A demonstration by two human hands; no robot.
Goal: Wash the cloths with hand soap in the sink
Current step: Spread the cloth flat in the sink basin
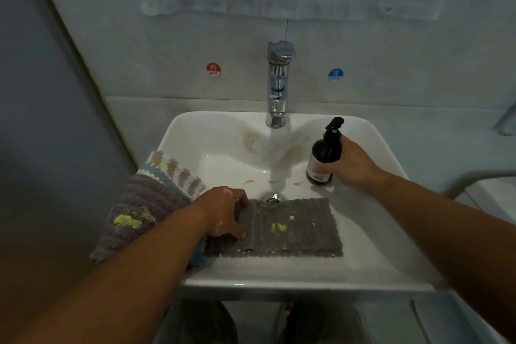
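Sink [279, 285]: grey cloth [293, 229], striped cloth [150, 193], bottle [324, 156]

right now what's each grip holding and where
Right grip holds the bottle round its lower body; left grip holds the grey cloth at its left edge.

Basin [371, 232] open at centre under faucet [277, 84]. Grey cloth [290, 227] covers the near floor; soap bottle [325, 153] blocks the right. Striped cloth [156, 190] drapes over the left rim.

Your ribbed cloth [293, 232]: grey, yellow spots. Your striped cloth [145, 195]: purple, blue, white, yellow smears. Your bottle [325, 153]: dark. Your sink [279, 282]: white.
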